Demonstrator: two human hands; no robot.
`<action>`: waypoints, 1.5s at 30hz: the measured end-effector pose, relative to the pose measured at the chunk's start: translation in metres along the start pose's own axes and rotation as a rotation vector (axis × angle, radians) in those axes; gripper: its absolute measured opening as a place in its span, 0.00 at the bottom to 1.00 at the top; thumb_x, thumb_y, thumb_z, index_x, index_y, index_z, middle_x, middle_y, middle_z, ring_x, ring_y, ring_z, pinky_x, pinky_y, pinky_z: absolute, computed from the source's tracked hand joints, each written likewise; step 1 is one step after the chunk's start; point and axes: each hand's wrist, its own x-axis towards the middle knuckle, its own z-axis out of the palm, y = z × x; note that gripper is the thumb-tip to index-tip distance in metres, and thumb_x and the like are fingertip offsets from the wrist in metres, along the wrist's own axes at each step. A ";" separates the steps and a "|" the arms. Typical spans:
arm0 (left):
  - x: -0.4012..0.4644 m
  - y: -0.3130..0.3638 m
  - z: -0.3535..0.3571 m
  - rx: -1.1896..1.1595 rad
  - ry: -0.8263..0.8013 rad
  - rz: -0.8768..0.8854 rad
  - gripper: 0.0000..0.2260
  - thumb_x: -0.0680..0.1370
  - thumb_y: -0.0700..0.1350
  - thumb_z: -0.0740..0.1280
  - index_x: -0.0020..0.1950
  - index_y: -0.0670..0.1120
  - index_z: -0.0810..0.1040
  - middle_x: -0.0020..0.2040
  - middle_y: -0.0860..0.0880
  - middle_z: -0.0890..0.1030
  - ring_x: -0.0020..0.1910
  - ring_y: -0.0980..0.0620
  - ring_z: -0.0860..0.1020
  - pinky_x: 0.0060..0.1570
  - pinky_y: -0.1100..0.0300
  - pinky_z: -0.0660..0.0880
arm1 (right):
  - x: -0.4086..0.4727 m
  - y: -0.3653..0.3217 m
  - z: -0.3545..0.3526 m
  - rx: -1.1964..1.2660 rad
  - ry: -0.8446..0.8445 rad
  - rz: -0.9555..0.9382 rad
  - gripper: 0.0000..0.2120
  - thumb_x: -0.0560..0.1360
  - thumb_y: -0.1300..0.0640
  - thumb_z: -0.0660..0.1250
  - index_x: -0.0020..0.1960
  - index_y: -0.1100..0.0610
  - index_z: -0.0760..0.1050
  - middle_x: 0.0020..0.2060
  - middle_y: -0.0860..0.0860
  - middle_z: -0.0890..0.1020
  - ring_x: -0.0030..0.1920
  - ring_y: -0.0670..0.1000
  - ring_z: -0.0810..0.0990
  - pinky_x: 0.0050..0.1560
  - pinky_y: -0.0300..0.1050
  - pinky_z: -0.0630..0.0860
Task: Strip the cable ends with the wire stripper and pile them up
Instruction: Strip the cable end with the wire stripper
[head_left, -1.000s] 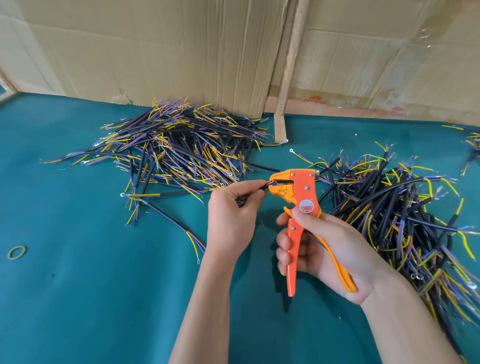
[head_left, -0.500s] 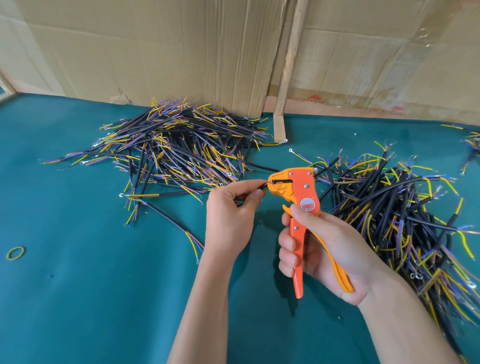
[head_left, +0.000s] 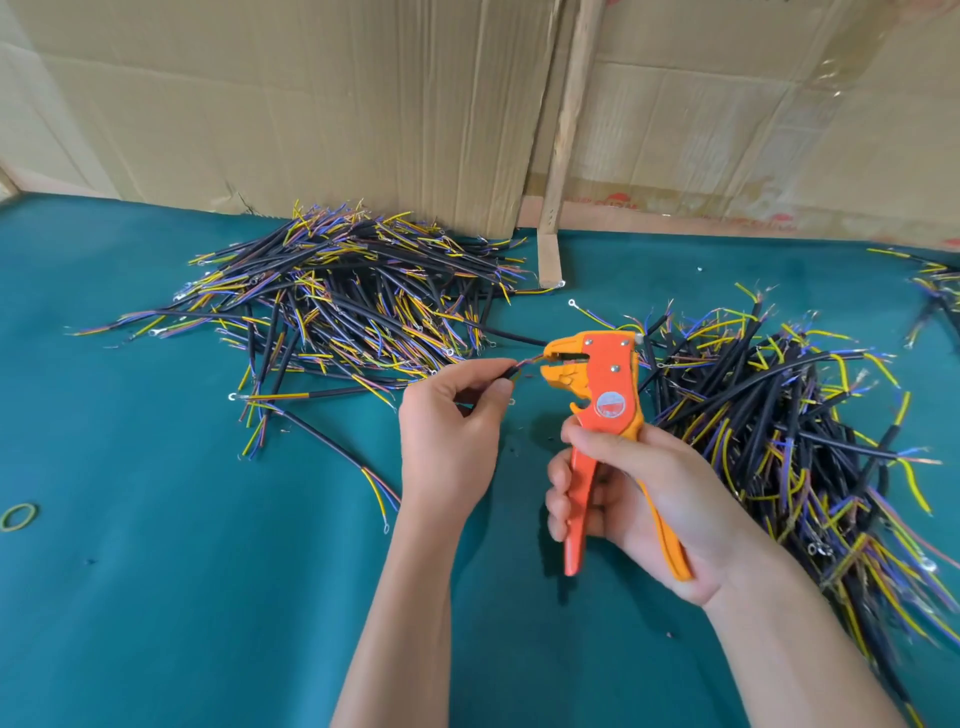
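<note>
1. While the left hand (head_left: 447, 431) pinches a cable (head_left: 511, 370) near its end, the tip points into the stripper's mouth.
2. Right hand (head_left: 639, 499) wraps the wire stripper (head_left: 597, 395) handles, likely ready to squeeze.
3. Cable piles (head_left: 337, 301) flank both hands.

bright daylight, soft shadows, edges blurry/warped

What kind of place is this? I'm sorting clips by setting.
Probably a makeshift workshop bench for hand cable work: a green-covered table, big piles of cut cables, an orange wire stripper in the right hand, and cardboard sheets as a backdrop.
</note>
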 end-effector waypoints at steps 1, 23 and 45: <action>0.000 0.000 0.000 -0.005 0.018 0.001 0.14 0.77 0.36 0.71 0.46 0.56 0.86 0.33 0.62 0.80 0.31 0.63 0.74 0.38 0.63 0.71 | 0.000 -0.001 -0.002 0.000 0.000 -0.019 0.12 0.73 0.59 0.74 0.53 0.60 0.75 0.39 0.64 0.78 0.36 0.62 0.79 0.37 0.57 0.79; -0.008 0.008 0.009 0.163 -0.165 0.093 0.11 0.72 0.34 0.73 0.45 0.51 0.85 0.39 0.65 0.82 0.39 0.62 0.77 0.40 0.73 0.67 | 0.005 0.001 -0.009 -0.115 0.186 -0.248 0.18 0.67 0.62 0.73 0.57 0.62 0.83 0.51 0.60 0.85 0.41 0.61 0.81 0.40 0.59 0.81; -0.009 0.013 -0.008 -0.161 -0.614 -0.170 0.25 0.75 0.26 0.66 0.57 0.55 0.86 0.42 0.43 0.76 0.38 0.52 0.79 0.46 0.60 0.79 | 0.003 -0.001 -0.011 -0.159 0.097 -0.246 0.16 0.63 0.55 0.77 0.48 0.61 0.85 0.40 0.63 0.82 0.38 0.59 0.83 0.41 0.55 0.81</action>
